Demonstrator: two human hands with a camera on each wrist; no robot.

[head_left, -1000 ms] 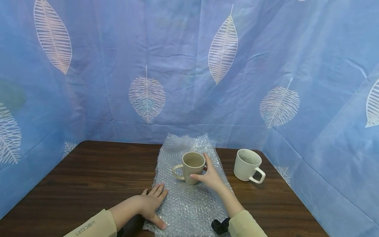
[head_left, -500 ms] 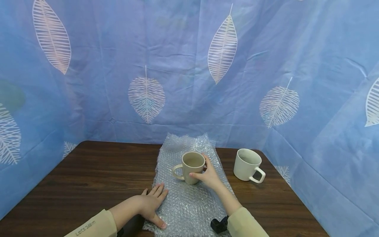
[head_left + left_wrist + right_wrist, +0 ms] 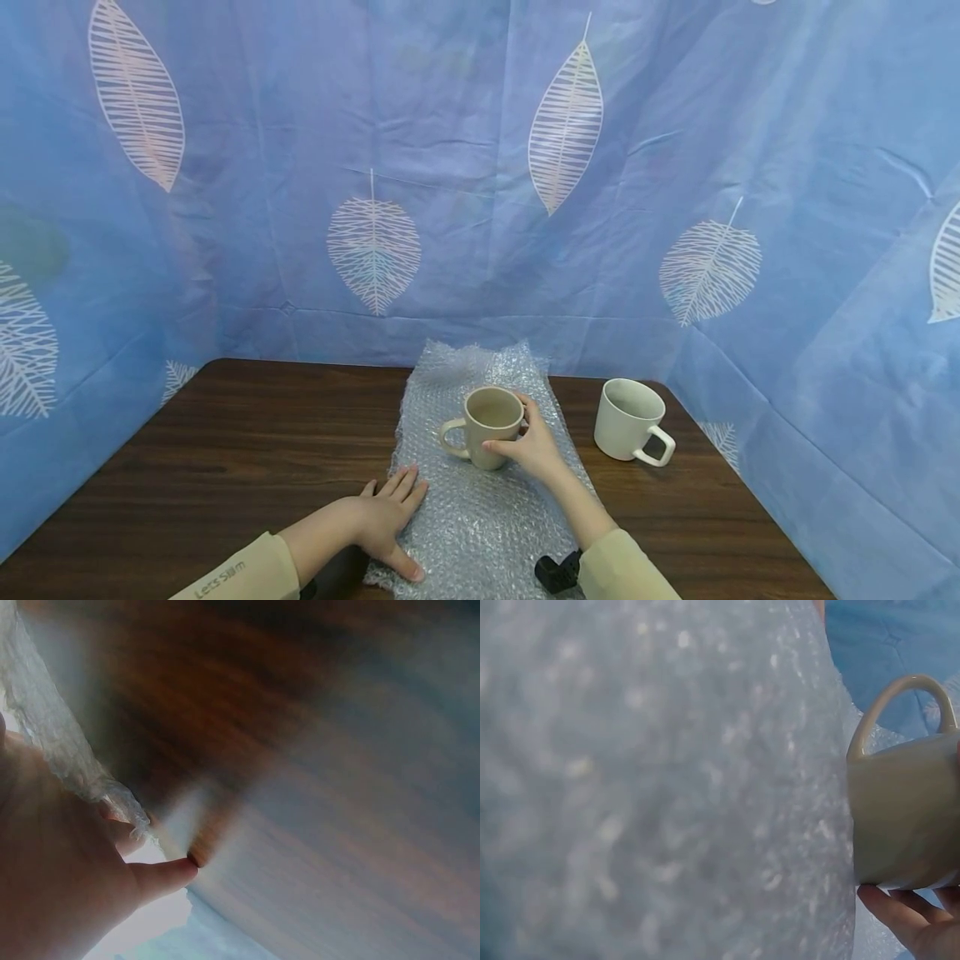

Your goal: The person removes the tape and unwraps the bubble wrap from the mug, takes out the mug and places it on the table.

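A beige mug [image 3: 480,437] stands upright on a sheet of bubble wrap [image 3: 472,525], its handle pointing left. My right hand [image 3: 534,450] grips the mug from the right, thumb on the near side and fingers round the far side. In the right wrist view the mug [image 3: 907,814] shows at the right edge, with fingers [image 3: 900,915] against it. Spread fingers of my left hand [image 3: 382,517] rest flat on the wrap's left edge. The left wrist view shows that hand [image 3: 67,855] beside the wrap's edge [image 3: 60,735], one fingertip over the wood.
A second, whiter mug [image 3: 626,421] stands at the right of the dark wooden table [image 3: 225,450], handle toward the near right. Behind the table hangs a blue leaf-print cloth [image 3: 457,250], and it continues along both sides. The wrap reaches the table's back edge.
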